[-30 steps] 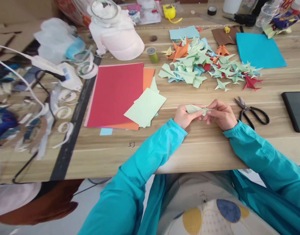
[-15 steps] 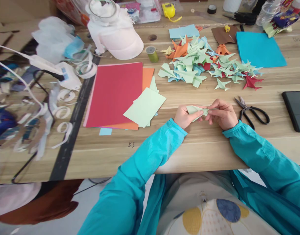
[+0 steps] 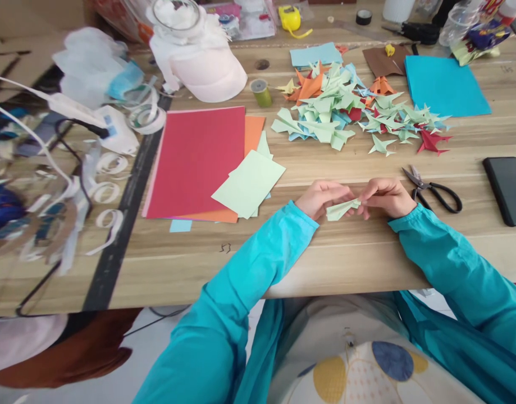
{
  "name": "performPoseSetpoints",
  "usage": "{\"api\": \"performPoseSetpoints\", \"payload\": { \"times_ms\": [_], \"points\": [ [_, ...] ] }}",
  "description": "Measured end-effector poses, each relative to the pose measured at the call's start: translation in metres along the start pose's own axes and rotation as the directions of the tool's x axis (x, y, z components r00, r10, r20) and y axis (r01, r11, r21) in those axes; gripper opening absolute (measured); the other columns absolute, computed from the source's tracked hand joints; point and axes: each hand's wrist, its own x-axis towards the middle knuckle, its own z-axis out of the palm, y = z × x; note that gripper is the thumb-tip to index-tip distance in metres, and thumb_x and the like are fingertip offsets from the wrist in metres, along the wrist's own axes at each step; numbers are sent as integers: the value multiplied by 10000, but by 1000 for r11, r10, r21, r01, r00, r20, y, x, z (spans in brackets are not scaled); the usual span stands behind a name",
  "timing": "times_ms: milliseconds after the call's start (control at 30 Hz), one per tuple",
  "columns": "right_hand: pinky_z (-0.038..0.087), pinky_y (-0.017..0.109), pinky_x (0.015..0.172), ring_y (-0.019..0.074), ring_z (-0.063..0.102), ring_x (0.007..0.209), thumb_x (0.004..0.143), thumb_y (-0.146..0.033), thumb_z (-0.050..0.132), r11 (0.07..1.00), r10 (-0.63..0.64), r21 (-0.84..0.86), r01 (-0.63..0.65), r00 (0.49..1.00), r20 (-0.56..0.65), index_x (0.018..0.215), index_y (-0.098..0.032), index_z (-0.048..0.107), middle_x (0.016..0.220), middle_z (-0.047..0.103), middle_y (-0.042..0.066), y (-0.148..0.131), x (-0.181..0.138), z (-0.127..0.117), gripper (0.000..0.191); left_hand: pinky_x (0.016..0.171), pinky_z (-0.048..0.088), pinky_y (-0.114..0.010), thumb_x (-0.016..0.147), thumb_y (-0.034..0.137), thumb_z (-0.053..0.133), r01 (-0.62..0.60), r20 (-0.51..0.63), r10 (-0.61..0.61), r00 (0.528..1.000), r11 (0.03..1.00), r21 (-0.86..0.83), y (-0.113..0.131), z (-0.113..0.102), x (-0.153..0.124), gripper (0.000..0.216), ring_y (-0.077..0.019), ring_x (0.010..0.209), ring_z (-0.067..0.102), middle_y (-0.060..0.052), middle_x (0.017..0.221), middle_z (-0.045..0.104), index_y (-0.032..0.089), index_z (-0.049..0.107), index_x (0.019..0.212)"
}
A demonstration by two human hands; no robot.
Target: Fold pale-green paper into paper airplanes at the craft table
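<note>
Fingertips of my right hand (image 3: 388, 196) are closed together on one end of the narrow folded pale-green paper (image 3: 342, 210). My left hand (image 3: 325, 197) lies just behind its other end, fingers fairly straight and reaching toward the right; whether they grip it too, I cannot tell. The paper is between my hands, above the wooden table (image 3: 249, 275), tilted with its wider end low on the left.

A band of wood grain runs between my wrists and the table's front edge. On the left, a gap of tabletop separates my hand from the loose pale-green sheets (image 3: 249, 182), which overlap the red paper (image 3: 199, 163). My right side is tighter: the black-handled scissors (image 3: 438, 191) lie just beside my wrist, with the black phone (image 3: 505, 191) farther right. Ahead, beyond more wood, the heap of folded paper shapes (image 3: 325, 112) spreads toward the turquoise paper (image 3: 447, 84).

At the back left, a round-rimmed container (image 3: 194, 23) shows crumpled white material within its rim, behind the white cap (image 3: 215, 76). A clear plastic cup (image 3: 453, 31) leans at the back right beside wrappers (image 3: 487, 36); what it holds, I cannot make out.
</note>
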Motion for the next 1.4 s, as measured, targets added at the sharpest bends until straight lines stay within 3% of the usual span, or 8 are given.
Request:
{"api": "performPoseSetpoints", "payload": {
  "times_ms": [100, 267, 400, 533, 700, 900, 1400],
  "points": [
    [536, 284, 446, 147, 617, 484, 674, -358, 712, 996, -3, -86, 8, 998, 56, 667, -165, 639, 599, 664, 28, -4, -2, 2, 207, 589, 509, -302, 550, 335, 790, -21, 16, 20, 1000, 992, 121, -2, 2, -1, 322, -165, 593, 636, -87, 700, 693, 108, 683, 753],
    [525, 273, 496, 141, 621, 518, 726, -369, 662, 936, -121, -327, 130, 991, 48, 681, -191, 656, 609, 659, 25, -7, -6, 2, 183, 630, 506, -289, 555, 343, 775, -158, 23, 161, 987, 915, 370, -4, 3, -1, 321, -153, 650, 622, -69, 736, 688, 131, 705, 785],
    [507, 277, 574, 148, 630, 580, 770, -290, 618, 806, -245, -536, 253, 966, 88, 731, -223, 678, 599, 657, 13, -3, -7, -3, 97, 641, 485, -274, 556, 302, 774, -302, -5, 371, 928, 763, 571, -6, 4, -1, 280, -153, 686, 610, -62, 753, 674, 141, 710, 775],
    [504, 280, 624, 153, 635, 632, 783, -247, 583, 721, -279, -641, 264, 957, 81, 767, -238, 675, 651, 675, 10, 1, -9, -2, 94, 651, 484, -282, 589, 286, 754, -348, -16, 479, 878, 661, 665, -8, 6, -3, 227, -154, 682, 608, -61, 757, 668, 147, 709, 762],
    [502, 277, 646, 160, 635, 670, 745, -223, 599, 643, -313, -734, 219, 950, 9, 829, -255, 678, 748, 694, 2, -1, -11, 3, 119, 632, 478, -273, 609, 272, 741, -347, -7, 495, 869, 619, 705, -7, 8, -5, 175, -147, 658, 601, -51, 729, 665, 156, 708, 735],
    [502, 285, 649, 173, 638, 664, 723, -223, 617, 641, -311, -744, 187, 950, -29, 850, -236, 685, 760, 699, 9, -2, -10, 3, 145, 601, 469, -261, 648, 294, 713, -336, -15, 490, 872, 620, 709, -7, 10, -7, 167, -141, 633, 591, -49, 698, 656, 158, 711, 745],
    [477, 263, 601, 166, 630, 648, 746, -251, 603, 569, -333, -796, 204, 943, 4, 810, -233, 681, 719, 694, 12, 1, -9, 3, 103, 530, 445, -251, 641, 289, 719, -352, -39, 483, 875, 688, 634, -13, 8, -5, 148, -125, 570, 566, -40, 629, 621, 147, 695, 675]
  ]
}}
